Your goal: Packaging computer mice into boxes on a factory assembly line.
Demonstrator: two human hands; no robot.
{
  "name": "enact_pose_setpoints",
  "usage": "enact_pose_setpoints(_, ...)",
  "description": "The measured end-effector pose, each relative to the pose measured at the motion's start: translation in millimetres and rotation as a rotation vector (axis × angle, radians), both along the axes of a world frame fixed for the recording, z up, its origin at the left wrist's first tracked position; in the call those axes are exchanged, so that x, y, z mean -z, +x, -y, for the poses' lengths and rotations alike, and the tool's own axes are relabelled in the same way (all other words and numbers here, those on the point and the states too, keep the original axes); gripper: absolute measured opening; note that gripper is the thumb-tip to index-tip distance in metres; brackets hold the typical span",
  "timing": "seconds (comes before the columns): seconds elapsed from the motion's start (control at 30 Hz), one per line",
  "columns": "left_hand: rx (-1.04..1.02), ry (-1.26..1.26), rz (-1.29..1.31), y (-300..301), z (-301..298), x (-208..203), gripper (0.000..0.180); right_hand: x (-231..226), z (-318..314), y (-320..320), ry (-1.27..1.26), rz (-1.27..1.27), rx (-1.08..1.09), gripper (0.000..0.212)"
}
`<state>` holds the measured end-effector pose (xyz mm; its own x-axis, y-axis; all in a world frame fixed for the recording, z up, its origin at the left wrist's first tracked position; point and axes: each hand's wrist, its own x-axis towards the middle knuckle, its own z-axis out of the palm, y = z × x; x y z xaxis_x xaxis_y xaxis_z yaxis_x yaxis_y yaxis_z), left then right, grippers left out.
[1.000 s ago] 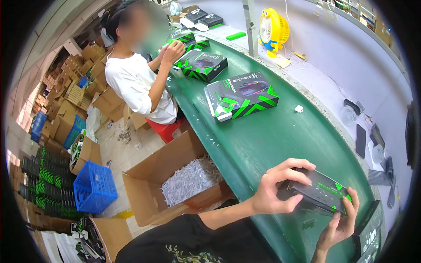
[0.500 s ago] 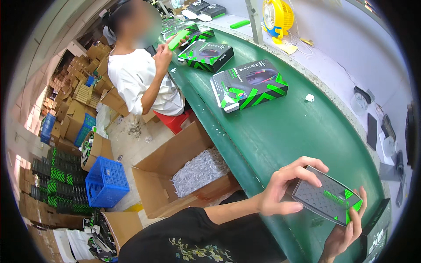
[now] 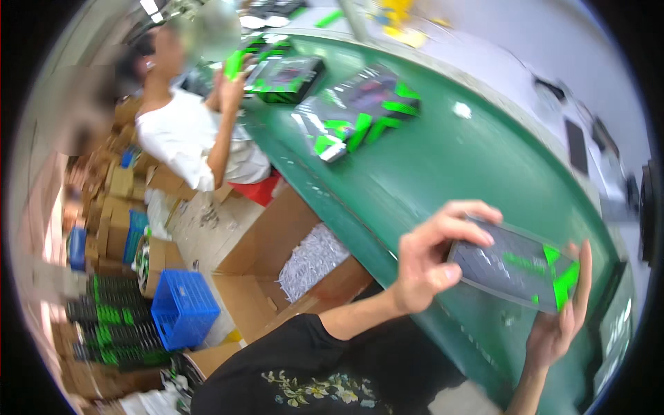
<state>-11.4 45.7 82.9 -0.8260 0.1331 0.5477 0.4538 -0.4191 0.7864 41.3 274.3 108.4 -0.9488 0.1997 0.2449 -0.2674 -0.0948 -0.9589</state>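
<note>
Both my hands hold a small flat box, dark grey with bright green patches, above the green work surface. My left hand grips its left end, fingers over the far edge and thumb at the near side. At the green end, my right hand supports it with fingers stretched along that short edge. Beyond lies a larger black-and-green box with a picture of a computer mouse on it, blurred by motion. A similar box lies farther off.
At the far left a person in a white top holds a green piece. A carton of shredded paper and a blue crate stand left of the surface. A dark phone-like slab lies along the right ledge.
The surroundings have shifted left and blurred as my view turned. My right hand's fingers have straightened along the box's green end. Both hands still hold the box.
</note>
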Motion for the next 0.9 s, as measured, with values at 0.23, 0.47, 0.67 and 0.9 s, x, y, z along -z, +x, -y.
enact_pose_setpoints(0.23, -0.456, -0.300, -0.255, -2, -25, 0, 0.065, 3, 17, -9, 0.219, -0.114, -0.049, 0.082)
enact_pose_setpoints(0.47, -0.483, -0.252, -0.215, 3, -35, 12, 0.071, 14, 5, -10, 0.453, -0.182, 0.030, 0.095)
enact_pose_setpoints(0.67, -0.549, -0.263, -0.190, 8, -36, 12, 0.064, 12, -2, -11, 0.512, -0.297, 0.010, 0.068)
enact_pose_setpoints(0.9, -0.571, -0.338, -0.274, 6, -39, 8, 0.057, 2, -12, -16, 0.654, -0.350, 0.028, 0.053)
